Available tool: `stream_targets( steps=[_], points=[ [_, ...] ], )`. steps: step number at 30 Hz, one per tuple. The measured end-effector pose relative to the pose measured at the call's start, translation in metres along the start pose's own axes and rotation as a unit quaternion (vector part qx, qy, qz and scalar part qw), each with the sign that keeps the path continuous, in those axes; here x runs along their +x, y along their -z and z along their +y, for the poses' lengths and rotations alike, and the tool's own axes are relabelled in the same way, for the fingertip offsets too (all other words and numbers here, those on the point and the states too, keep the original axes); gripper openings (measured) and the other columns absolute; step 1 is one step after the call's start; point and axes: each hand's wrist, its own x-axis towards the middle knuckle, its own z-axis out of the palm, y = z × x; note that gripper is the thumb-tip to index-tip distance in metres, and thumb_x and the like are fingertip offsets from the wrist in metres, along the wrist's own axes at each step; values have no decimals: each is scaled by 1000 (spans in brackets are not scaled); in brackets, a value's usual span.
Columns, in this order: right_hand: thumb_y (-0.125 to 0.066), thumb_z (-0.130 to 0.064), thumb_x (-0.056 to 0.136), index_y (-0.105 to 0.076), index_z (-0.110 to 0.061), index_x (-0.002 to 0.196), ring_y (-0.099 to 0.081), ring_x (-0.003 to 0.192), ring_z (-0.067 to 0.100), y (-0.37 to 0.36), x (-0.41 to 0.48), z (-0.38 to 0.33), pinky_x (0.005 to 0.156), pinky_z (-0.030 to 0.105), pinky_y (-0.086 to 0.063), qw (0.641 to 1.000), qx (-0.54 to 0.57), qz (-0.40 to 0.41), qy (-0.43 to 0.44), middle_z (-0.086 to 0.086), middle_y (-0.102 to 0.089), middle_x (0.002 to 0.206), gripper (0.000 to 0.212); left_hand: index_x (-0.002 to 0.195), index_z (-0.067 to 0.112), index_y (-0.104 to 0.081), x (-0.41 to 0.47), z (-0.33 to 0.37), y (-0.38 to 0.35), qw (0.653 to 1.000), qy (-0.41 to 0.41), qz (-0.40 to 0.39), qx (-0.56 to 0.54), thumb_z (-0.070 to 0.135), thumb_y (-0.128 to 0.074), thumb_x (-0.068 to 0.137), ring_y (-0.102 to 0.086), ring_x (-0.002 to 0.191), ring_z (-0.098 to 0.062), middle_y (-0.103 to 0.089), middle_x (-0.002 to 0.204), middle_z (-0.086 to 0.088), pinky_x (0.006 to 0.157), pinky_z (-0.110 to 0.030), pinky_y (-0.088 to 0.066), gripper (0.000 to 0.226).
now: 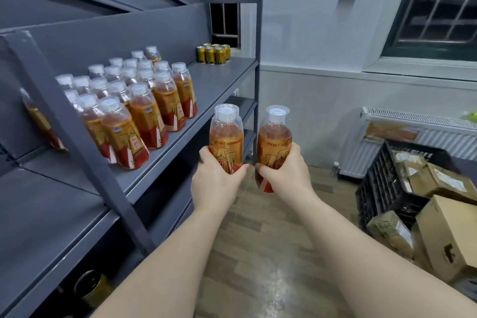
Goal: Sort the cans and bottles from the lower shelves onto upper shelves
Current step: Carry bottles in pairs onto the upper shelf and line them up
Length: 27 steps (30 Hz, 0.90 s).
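Left hand (216,181) wrapped round label of clear plastic bottle of amber drink, white cap (226,137); right hand (284,175) clamped on twin bottle (275,144) same way. Both upright, in air off shelf edge. Look full, so hefty; label slick, walls squashy, so mid-body hold seems best. Grey metal upper shelf (219,77) at 10 o'clock, bottle cluster (134,100) there, gold cans (214,53) at 12.

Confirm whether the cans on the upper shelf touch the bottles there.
No: the cans stand at the shelf's far end, apart from the bottles.
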Motion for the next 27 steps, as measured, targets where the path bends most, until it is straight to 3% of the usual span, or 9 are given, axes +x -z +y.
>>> stream_targets(
  steps=[8, 14, 19, 27],
  points=[
    [-80, -33, 79, -34, -33, 116, -56, 97, 13, -9, 81, 12, 61, 14, -39, 1000, 8, -6, -4, -6, -56, 111, 59, 132, 21, -35, 77, 16, -51, 1000, 15, -6, -15, 57, -80, 74, -61, 103, -26, -58, 114, -1, 77, -40, -54, 82],
    [-81, -35, 77, -37, -34, 116, -56, 92, 6, -27, 152, 6, 63, 17, -42, 1000, -5, -10, -4, -8, -58, 110, 59, 136, 19, -33, 149, 21, -74, 1000, 22, -4, -12, 55, -79, 76, -59, 110, -28, -57, 123, -5, 82, -39, -51, 85],
    [-81, -35, 77, -37, -34, 117, -56, 95, 9, -43, 201, 4, 65, 17, -42, 1000, -7, -18, 10, -8, -57, 111, 60, 143, 16, -28, 199, 26, -91, 1000, 10, -2, -22, 53, -78, 78, -57, 118, -31, -55, 129, -9, 91, -42, -50, 90],
    [-82, -36, 77, -35, -35, 118, -58, 99, 12, -60, 276, 13, 73, 25, -47, 999, 8, -35, 26, -7, -57, 112, 62, 137, 16, -29, 258, 38, -120, 1000, 20, 12, -14, 56, -79, 75, -59, 114, -31, -56, 126, -10, 89, -45, -54, 89]
  ],
)
